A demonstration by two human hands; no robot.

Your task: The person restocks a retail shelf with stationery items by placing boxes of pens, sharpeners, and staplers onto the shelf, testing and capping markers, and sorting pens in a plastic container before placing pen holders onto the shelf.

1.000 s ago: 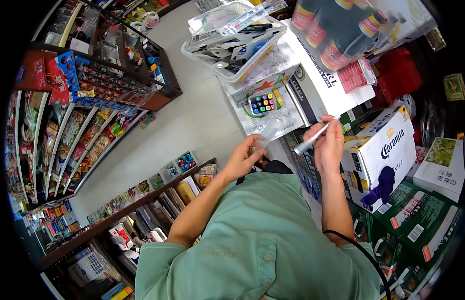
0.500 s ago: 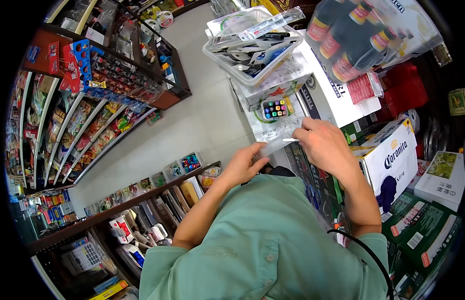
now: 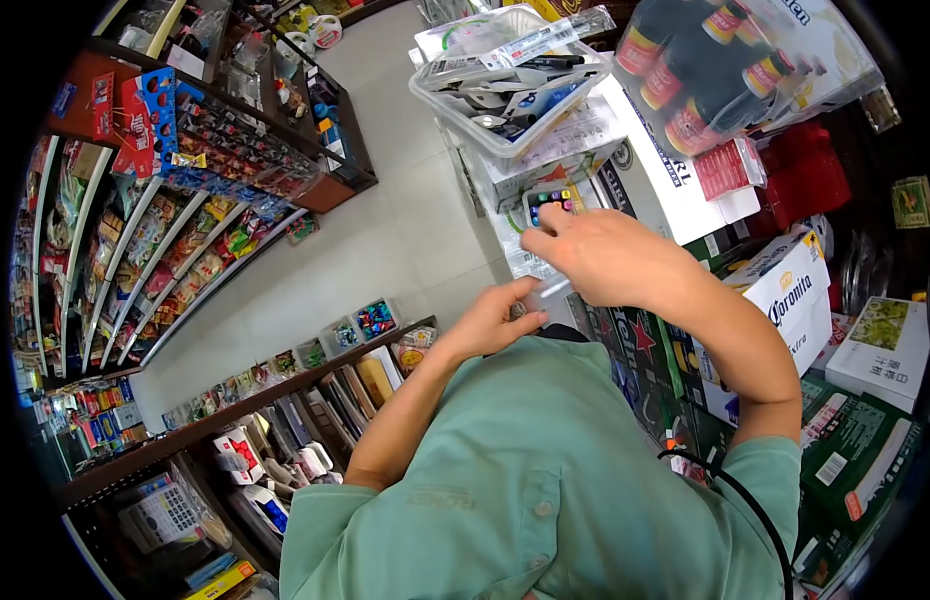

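My left hand (image 3: 500, 318) is closed, thumb and fingers pinching a translucent plastic sleeve (image 3: 553, 290) in front of my waist. My right hand (image 3: 600, 255) reaches across above it, palm down, with bent fingers that look slightly apart and no object visible between them. Its fingertips are over the near edge of a small box of colored markers (image 3: 557, 197), whose square ends show in several colors. The hand covers part of that box. Beneath lies clear printed plastic packaging (image 3: 520, 258), partly hidden by both hands.
A clear plastic bin (image 3: 505, 140) of packaged pens stands beyond the markers. Wrapped dark bottles (image 3: 695, 85) and a Coronita carton (image 3: 780, 300) are on the right. Snack shelves (image 3: 135, 270) stand at left, and a low shelf of notebooks (image 3: 335, 390) is by my left arm.
My right hand has moved away from the plastic sleeve, forward and left to the marker box. The small white stick in its fingers before is out of sight. My left hand still holds the sleeve.
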